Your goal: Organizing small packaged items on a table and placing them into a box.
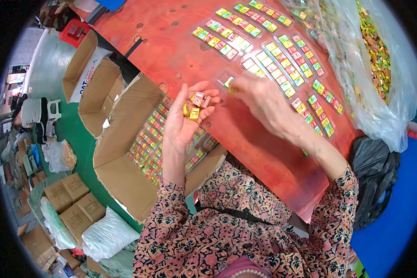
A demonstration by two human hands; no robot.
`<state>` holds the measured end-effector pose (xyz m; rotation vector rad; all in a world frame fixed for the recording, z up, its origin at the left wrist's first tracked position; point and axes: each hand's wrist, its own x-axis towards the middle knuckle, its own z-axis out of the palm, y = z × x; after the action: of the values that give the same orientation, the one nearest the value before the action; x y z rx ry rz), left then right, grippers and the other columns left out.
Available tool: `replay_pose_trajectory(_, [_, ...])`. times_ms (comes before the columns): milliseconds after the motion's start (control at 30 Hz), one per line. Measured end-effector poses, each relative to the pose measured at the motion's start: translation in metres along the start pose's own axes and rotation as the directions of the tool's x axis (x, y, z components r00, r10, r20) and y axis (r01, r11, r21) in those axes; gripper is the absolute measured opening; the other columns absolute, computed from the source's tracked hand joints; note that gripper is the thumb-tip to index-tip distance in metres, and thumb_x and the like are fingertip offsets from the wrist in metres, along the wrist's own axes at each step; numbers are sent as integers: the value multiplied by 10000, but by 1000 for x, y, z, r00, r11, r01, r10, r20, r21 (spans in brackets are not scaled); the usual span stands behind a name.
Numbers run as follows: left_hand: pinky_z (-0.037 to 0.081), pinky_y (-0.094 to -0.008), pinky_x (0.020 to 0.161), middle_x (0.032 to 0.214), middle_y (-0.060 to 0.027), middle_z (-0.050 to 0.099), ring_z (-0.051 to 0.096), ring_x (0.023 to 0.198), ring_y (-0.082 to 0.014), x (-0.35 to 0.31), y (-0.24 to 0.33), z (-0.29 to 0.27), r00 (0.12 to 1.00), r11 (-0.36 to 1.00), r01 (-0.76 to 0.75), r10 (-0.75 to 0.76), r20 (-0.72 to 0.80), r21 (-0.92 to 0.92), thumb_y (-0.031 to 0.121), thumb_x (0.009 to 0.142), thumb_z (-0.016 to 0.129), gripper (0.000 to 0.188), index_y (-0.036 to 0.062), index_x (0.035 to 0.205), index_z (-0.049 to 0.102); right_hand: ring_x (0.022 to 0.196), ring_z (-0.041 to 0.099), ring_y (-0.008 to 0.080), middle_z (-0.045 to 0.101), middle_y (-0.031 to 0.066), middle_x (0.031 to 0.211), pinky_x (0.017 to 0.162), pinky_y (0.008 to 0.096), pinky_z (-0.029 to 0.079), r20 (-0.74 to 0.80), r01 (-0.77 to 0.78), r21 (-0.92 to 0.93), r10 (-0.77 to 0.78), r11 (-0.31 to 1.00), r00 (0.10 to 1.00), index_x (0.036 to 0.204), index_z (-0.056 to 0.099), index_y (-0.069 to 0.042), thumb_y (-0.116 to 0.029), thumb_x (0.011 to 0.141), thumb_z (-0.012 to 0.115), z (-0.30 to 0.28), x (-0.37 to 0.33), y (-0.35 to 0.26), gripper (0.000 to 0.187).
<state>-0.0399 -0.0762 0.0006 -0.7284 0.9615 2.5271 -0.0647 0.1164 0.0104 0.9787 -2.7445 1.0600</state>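
Head cam: left hand (178, 124) is palm-up, fingers half curled, cradling a few shiny wrapped pieces (194, 113), print too tiny to read. Right hand (264, 99) is over a clear tray (224, 78), fingers bent but blurry, so can't tell if they're pinching anything. Open carton (118, 178) beside the left forearm has more filled trays. Worn red table (167, 41) carries rows of colourful trays (290, 61), with a big clear bag (340, 60) of pieces beyond. Farther left, white packaging (91, 69) shows bold lettering; brown boxes (85, 212) have dark print.
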Motion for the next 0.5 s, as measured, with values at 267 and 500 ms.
replay_pose_trajectory(267, [472, -193, 429, 794, -140, 658, 607, 584, -126, 18, -13, -16, 963, 930, -237, 188, 192, 279, 112, 893, 588, 164, -14, 993, 619, 766, 585, 298, 572, 125, 797, 660, 384, 465, -32, 88, 37, -87, 995, 996, 851, 631, -3, -49, 766, 633, 4, 41, 36, 97])
replay_pose_trajectory(500, [485, -190, 436, 804, -144, 669, 628, 578, -131, 20, -21, -11, 950, 858, -311, 264, 168, 409, 126, 895, 583, 179, -20, 990, 627, 817, 573, 304, 559, 128, 838, 695, 397, 455, 83, 81, 22, -83, 996, 993, 842, 646, -4, -63, 762, 632, 11, 42, 41, 100])
